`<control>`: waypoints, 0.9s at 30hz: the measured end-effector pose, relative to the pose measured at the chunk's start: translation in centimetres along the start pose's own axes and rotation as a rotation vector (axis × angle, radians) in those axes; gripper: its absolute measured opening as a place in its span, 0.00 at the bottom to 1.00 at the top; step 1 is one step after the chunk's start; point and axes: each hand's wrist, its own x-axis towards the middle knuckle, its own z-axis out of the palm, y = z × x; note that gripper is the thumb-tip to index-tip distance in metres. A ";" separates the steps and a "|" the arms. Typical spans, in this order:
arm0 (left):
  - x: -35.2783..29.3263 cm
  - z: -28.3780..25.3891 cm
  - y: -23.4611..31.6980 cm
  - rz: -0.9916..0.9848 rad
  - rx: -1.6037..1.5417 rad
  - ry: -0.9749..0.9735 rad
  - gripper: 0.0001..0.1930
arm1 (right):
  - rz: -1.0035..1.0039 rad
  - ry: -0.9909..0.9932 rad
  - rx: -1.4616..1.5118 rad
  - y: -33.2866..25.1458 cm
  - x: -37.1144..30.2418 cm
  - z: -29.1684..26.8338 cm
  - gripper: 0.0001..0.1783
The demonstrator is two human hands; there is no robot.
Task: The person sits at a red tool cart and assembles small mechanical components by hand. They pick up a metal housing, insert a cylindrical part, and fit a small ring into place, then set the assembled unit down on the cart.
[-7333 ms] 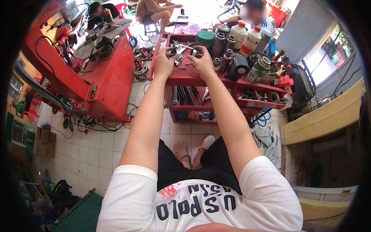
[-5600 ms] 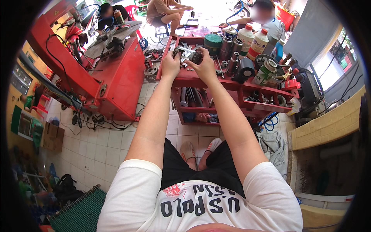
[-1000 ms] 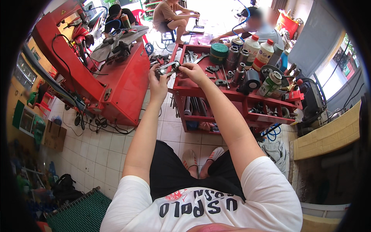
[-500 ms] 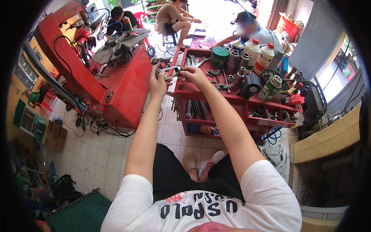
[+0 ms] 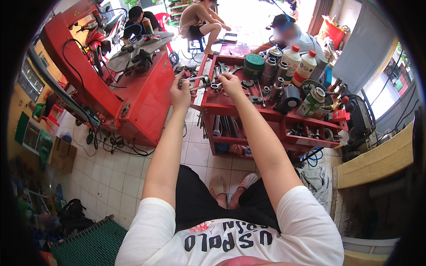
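Note:
My left hand (image 5: 179, 94) is closed round one end of a U-shaped metal tool (image 5: 198, 80), holding it in the air at the left edge of the red tool cart (image 5: 222, 105). The tool has two parallel silvery arms and a darker block towards its right end; its exact kind is unclear. Just right of it, over the cart top, my right hand (image 5: 231, 87) has its thumb and fingertips pinched together. What they hold, if anything, is too small to make out. A ring-shaped metal piece (image 5: 214, 87) shows beside these fingertips. Several wrenches (image 5: 224, 68) lie beyond on the cart.
On the cart stand a green tub (image 5: 253, 65), spray cans, white bottles with red caps (image 5: 305, 63) and a green can (image 5: 313, 101). A red machine (image 5: 144, 95) stands at left. A person (image 5: 284, 37) leans behind the cart; others sit farther back.
My right hand has drawn away from the U-shaped tool, a little to the right over the cart. The left hand still holds the tool in nearly the same place.

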 end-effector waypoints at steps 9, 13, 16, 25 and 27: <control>0.4 0.0 -2.3 0.207 0.213 0.068 0.25 | -0.145 -0.430 -1.166 -3.8 1.4 -4.9 0.21; 2.2 -0.6 -5.1 0.407 0.323 0.144 0.25 | -0.217 -0.353 -1.072 -1.8 0.8 -5.5 0.21; 1.8 -0.8 -5.8 0.447 0.380 0.146 0.26 | -0.214 -0.354 -1.068 -1.8 0.5 -5.7 0.20; 1.8 -1.0 -5.5 0.473 0.381 0.155 0.27 | -0.274 -0.385 -1.167 -1.2 0.8 -4.9 0.19; 1.3 -0.1 -4.2 0.400 0.330 0.149 0.27 | -0.284 -0.371 -1.155 -1.0 1.1 -5.3 0.19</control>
